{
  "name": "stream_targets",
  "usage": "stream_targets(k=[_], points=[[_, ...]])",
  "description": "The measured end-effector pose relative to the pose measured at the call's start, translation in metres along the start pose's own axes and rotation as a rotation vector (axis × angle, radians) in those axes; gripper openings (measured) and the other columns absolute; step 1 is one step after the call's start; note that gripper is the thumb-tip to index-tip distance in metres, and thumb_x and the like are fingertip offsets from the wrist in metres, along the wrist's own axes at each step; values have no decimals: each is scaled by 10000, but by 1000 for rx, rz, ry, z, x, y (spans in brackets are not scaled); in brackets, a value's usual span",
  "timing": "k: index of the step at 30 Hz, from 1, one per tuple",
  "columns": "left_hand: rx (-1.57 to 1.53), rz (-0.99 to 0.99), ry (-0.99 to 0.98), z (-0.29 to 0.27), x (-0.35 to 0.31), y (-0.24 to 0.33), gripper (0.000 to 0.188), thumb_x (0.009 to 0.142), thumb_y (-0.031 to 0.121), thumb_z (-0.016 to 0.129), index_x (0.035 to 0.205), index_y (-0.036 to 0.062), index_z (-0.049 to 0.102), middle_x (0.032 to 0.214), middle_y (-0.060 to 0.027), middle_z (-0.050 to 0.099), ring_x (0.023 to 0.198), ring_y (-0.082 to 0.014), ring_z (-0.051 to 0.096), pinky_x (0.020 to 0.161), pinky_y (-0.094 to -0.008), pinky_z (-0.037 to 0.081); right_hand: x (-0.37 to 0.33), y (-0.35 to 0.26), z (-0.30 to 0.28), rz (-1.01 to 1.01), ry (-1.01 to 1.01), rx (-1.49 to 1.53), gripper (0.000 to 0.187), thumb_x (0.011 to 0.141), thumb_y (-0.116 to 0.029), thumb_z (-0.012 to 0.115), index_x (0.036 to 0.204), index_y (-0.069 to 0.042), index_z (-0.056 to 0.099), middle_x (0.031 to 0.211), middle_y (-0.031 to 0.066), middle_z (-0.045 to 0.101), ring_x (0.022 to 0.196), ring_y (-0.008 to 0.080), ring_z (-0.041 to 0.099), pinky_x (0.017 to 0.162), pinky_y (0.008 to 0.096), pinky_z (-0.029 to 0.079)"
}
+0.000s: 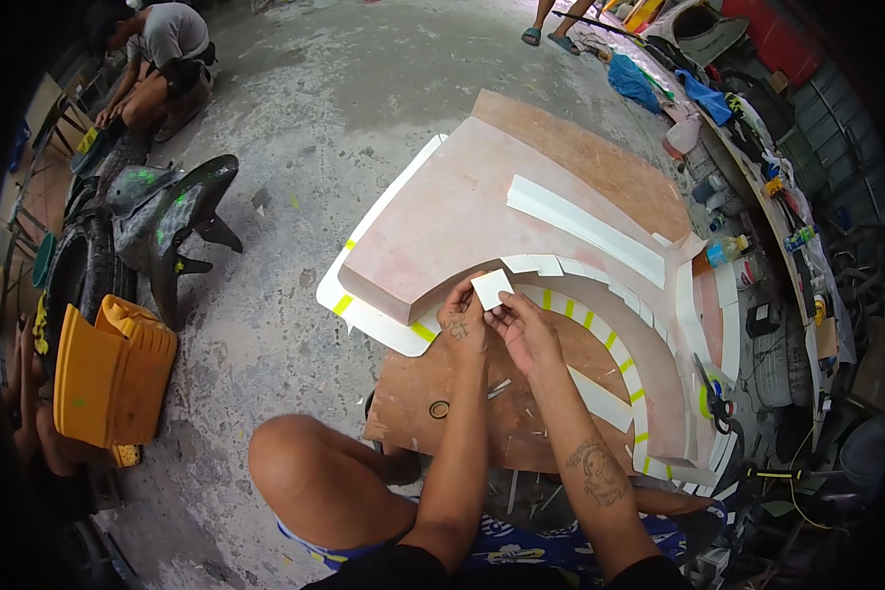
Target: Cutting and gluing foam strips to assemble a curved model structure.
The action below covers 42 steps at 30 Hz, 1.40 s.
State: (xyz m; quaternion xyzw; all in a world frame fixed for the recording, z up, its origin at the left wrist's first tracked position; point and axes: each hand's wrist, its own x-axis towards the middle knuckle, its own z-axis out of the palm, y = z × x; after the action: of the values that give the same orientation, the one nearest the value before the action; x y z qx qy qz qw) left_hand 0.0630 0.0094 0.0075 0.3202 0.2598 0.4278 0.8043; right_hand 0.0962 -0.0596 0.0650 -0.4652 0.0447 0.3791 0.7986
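Note:
A small white square piece (493, 291) is pinched between the fingers of my left hand (462, 317) and my right hand (523, 329). Both hands hover at the curved arch of a large pinkish fender-shaped panel (433, 211). Short white pieces (570, 266) line the arch's upper edge. Below it runs a white curved strip (619, 354) marked with bits of yellow tape. On the panel's face lies a long white strip (585, 229). Under my forearms, a brown board (413, 383) carries a roll of tape (440, 409) and thin offcuts. Scissors (720, 405) rest at the panel's right side.
To the left stand a yellow-orange plastic part (118, 379) and a motorcycle with black fairings (167, 221). A person (172, 49) crouches at the far left; another person's sandalled feet (551, 39) show at the top. Bottles (726, 250) and clutter line the right side.

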Motion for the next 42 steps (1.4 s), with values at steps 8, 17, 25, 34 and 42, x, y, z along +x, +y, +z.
stream_targets(k=[8, 17, 25, 34, 42], points=[[-63, -66, 132, 9, 1, -3, 193, 878, 11, 617, 1050, -65, 658, 937, -126, 694, 807, -128, 649, 718, -220, 508, 9, 8, 0, -23, 52, 97, 90, 877, -84, 633, 958, -45, 621, 862, 18, 599, 785, 110, 547, 749, 289, 490], [-54, -96, 216, 15, -4, -2, 193, 864, 23, 636, 1033, -69, 654, 881, -114, 681, 740, -119, 628, 673, -210, 500, 6, 3, 6, -45, 106, 23, 93, 901, -89, 617, 977, -36, 617, 862, 14, 609, 794, 99, 563, 756, 269, 493], [-86, -118, 244, 19, -3, 5, 172, 864, 7, 626, 1016, -67, 652, 853, -100, 673, 726, -108, 619, 647, -204, 491, 4, 0, 14, -56, 105, 6, 153, 900, -92, 620, 1035, -18, 613, 891, 23, 611, 793, 99, 552, 754, 268, 489], [-174, -240, 332, 31, -8, 17, 171, 854, 10, 647, 1002, -66, 606, 900, -130, 662, 751, -124, 624, 649, -210, 502, 5, -1, 17, -104, 94, -17, 129, 903, -83, 621, 1010, -12, 628, 874, 25, 611, 774, 97, 544, 743, 266, 480], [-133, -215, 347, 32, -8, 15, 155, 849, -5, 639, 987, -63, 598, 860, -113, 659, 686, -94, 598, 603, -199, 487, 7, 0, 14, -96, 95, -2, 108, 906, -79, 617, 993, -14, 628, 859, 24, 606, 768, 99, 540, 743, 271, 476]])
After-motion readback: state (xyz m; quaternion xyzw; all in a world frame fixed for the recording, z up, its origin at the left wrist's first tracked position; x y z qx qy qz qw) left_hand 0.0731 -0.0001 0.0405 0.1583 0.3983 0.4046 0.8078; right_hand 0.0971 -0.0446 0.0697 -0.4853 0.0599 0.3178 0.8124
